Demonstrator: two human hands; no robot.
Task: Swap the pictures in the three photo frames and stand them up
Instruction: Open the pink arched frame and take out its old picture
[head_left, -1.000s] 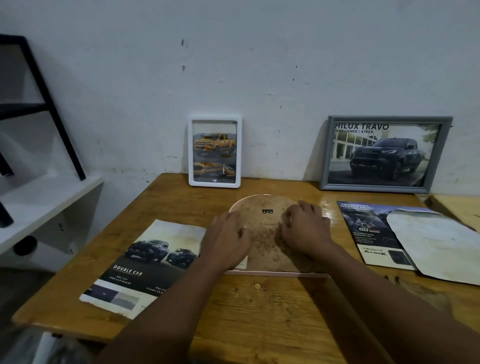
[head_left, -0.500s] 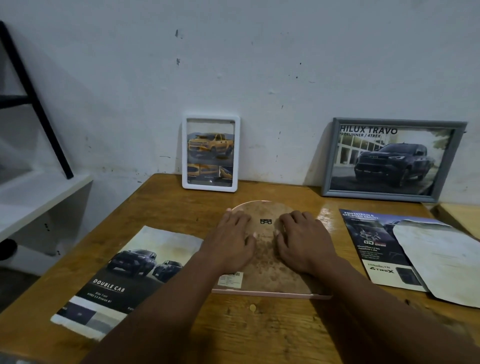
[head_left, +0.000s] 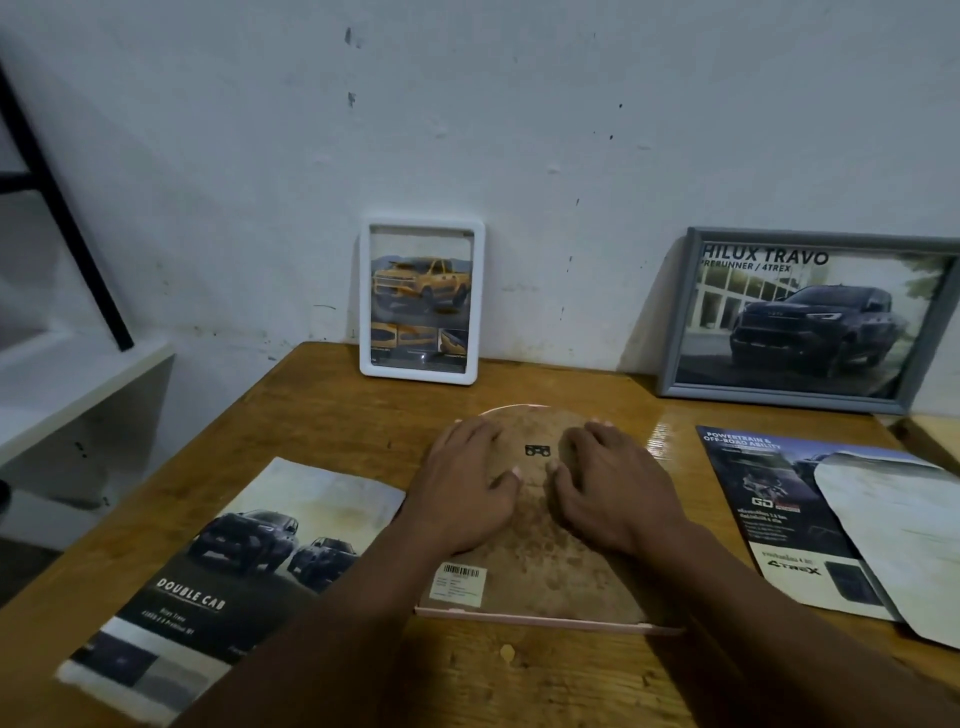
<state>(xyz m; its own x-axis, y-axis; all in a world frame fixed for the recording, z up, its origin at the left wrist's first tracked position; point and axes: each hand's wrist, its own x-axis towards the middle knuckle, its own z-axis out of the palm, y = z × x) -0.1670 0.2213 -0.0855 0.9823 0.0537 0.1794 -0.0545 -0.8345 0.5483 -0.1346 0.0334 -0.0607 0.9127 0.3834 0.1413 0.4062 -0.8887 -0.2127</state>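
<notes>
Nothing is enclosed by either grip. The left grip (head_left: 467, 491) and the right grip (head_left: 615, 491) are laid palm-down, side by side, on the brown backing board (head_left: 540, 561) of the arched frame (head_left: 545, 621). The fingers are only lightly bent, and their tips are pressed to the board either side of the small metal hanger (head_left: 537, 450). The board is judged to be pressed flat so that it seats inside the pink rim; whether any retaining tabs are being worked under the fingers cannot be told.

The arched frame is laid face-down at the middle of the table (head_left: 322, 415), its curved end toward the wall (head_left: 519, 156) and its barcode label (head_left: 460, 582) near the front edge. That position leaves its back reachable and its glass supported.

A loose "Double Cab" picture (head_left: 234, 561) is laid just left of it. To the right lies a "Powertrain" picture (head_left: 763, 514), partly overlapped by a pale arch-shaped sheet (head_left: 893, 540). These are kept flat and within reach, presumably as removed or spare inserts.

At the back, the white frame (head_left: 422, 301) and the grey frame (head_left: 800, 317) are stood leaning against the wall with truck pictures showing. Only the arched frame is thus left to be closed and stood up.
</notes>
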